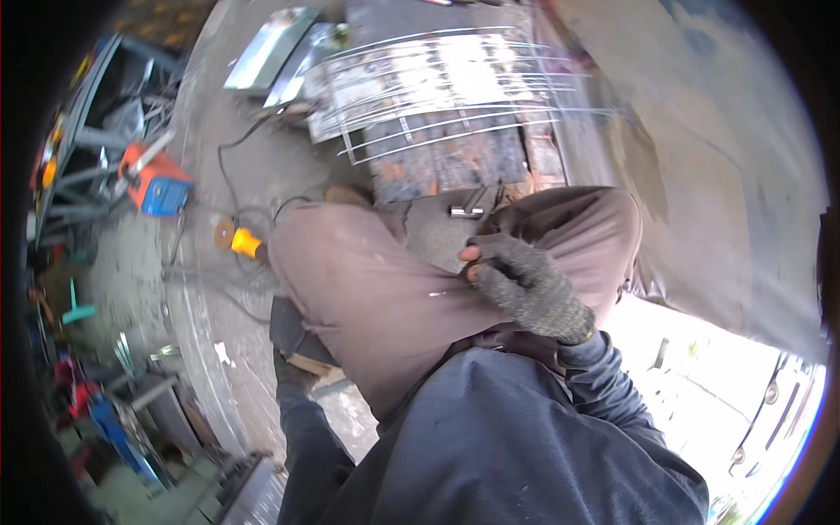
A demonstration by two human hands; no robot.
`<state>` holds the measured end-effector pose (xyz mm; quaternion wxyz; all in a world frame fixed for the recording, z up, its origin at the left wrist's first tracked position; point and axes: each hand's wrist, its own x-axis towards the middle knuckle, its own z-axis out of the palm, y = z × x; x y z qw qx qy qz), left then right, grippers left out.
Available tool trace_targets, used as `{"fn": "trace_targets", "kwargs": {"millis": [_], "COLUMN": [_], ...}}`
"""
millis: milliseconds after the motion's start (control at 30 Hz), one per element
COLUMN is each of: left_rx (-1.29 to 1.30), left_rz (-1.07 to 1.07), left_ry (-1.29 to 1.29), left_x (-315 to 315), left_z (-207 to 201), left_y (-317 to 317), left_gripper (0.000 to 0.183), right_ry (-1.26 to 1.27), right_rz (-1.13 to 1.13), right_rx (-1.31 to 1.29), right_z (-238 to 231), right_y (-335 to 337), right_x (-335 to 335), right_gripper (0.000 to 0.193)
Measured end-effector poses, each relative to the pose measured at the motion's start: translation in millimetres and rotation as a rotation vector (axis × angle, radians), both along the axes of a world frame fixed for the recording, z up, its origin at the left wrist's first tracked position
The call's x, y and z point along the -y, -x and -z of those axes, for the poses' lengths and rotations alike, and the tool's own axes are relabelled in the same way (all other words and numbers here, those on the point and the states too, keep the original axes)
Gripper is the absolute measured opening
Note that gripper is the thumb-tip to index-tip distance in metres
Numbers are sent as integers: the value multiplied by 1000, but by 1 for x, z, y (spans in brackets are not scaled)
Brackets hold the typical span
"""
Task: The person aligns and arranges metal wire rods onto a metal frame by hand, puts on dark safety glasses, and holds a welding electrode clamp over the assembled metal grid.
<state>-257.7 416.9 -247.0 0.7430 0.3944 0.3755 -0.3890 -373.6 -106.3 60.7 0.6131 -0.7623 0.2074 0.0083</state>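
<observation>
My right hand (534, 293), in a grey knitted glove with bare fingertips, rests above my right thigh. Its fingers curl in toward the thumb, and whatever may lie between them is hidden. Down by my left hip, my left hand (295, 372) is dark and mostly out of sight, so its fingers do not show. It is beside a dark piece with a light wooden edge (313, 366). Just beyond my right hand, a hammer (466, 212) with a shiny metal head lies between my legs. A wire rack (411, 133) of thin metal rods lies across dark wooden boards (407, 175) ahead of me.
A yellow power tool with a round disc (245, 242) sits left of my knee, its cords looping over the floor. Farther left stands an orange and blue machine (164, 192). Bent sheet metal pieces (271, 48) lie at the far left. A large grey sheet (735, 175) borders the right.
</observation>
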Motion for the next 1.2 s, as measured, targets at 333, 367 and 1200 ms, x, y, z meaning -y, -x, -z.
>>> {"fn": "trace_targets", "kwargs": {"millis": [333,367,1200], "left_rx": [454,465,1713], "left_rz": [-346,-431,597], "left_ry": [-84,-313,204], "left_x": [-22,20,478], "left_z": [-84,-119,-333], "left_y": [-71,-84,-27], "left_gripper": [34,27,57], "right_ry": [23,32,-69], "right_rz": [-31,-15,534], "right_rx": [148,142,637], "right_z": [26,29,-34], "right_y": [16,16,-54], "right_x": [10,15,40], "right_gripper": [32,32,33]}}
